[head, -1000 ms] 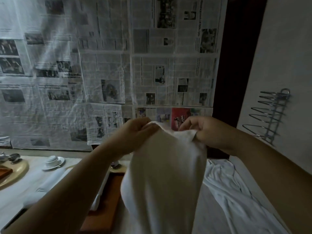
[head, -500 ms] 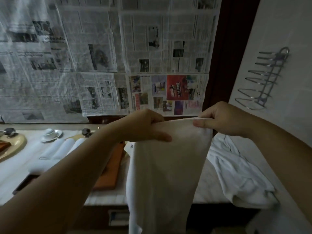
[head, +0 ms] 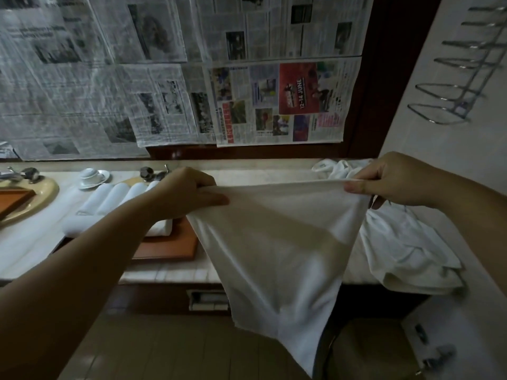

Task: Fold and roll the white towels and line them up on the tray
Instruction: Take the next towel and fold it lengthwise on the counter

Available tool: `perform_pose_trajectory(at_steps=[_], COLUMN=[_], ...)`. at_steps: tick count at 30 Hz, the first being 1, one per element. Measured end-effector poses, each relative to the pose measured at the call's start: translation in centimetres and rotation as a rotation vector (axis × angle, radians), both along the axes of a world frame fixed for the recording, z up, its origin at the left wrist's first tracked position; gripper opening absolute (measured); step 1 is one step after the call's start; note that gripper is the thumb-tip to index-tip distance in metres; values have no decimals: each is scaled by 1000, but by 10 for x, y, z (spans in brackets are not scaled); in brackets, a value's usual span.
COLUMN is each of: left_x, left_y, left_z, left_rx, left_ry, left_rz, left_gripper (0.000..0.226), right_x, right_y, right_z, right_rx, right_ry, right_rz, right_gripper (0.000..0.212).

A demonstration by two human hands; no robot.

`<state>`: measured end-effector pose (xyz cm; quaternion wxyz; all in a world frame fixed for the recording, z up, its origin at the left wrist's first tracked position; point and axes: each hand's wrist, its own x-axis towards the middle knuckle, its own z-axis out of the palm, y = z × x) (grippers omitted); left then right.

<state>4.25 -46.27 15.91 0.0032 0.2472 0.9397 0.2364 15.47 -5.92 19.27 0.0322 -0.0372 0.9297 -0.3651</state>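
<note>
Pinching white towel (head: 274, 242) top edge taut above counter (head: 170, 272), left hand (head: 189, 193) and right hand (head: 395, 179), rolled towels (head: 115, 198) on brown tray (head: 170, 245) partly behind left forearm, crumpled pile (head: 406, 242) right, towel's far corner cut off.

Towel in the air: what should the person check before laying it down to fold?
1. Left hand grips the top edge of the towel: ok.
2. Right hand pinches the other corner: ok.
3. Top edge stretched straight: ok.
4. Bottom hanging even: not ok, it droops to a point.
5. Tray has free room beside the rolled towels: ok.
6. Counter on the right free: not ok, a heap of towels lies there.
</note>
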Motion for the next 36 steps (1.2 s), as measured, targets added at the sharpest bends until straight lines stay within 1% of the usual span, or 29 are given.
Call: perform_pose_trajectory(at_steps=[5, 9, 10, 12, 15, 17, 19, 21, 24, 28, 33, 36], left_x=[-14, -31, -36, -45, -61, -70, -78, -80, -80, -96, -151, -197], left_y=[1, 1, 2, 7, 15, 21, 27, 35, 44, 52, 60, 69], left_z=[7, 8, 6, -2, -21, -34, -46, -58, -87, -125, -162, -182], left_rx=[40, 120, 123, 73, -24, -78, -117, -117, -138, -144, -128, -133], left_ry=[-69, -147, -144, -139, -150, -152, -145, -181, -286, -351, -365, -347], left_rz=[38, 58, 65, 61, 50, 55, 61, 67, 74, 86, 125, 135], left_gripper=[29, 36, 36, 30, 17, 20, 25, 24, 17, 14, 12, 15], right_x=[-17, -33, -37, -49, -67, -77, -86, -97, -112, -134, -187, -234], right_y=[22, 36, 39, 45, 54, 61, 66, 71, 76, 81, 92, 100], right_z=[-6, -11, -13, -18, -31, -43, -57, -75, -103, -135, -171, -193], right_rx=[9, 4, 9, 48, 156, 170, 163, 183, 253, 251, 306, 311], right_ry=[-5, -12, -31, -76, -158, -196, -240, -289, -383, -462, -526, -514], right_rz=[12, 22, 34, 46, 81, 95, 101, 116, 164, 185, 174, 89], right_gripper=[15, 10, 10, 13, 22, 26, 20, 14, 20, 28, 30, 28])
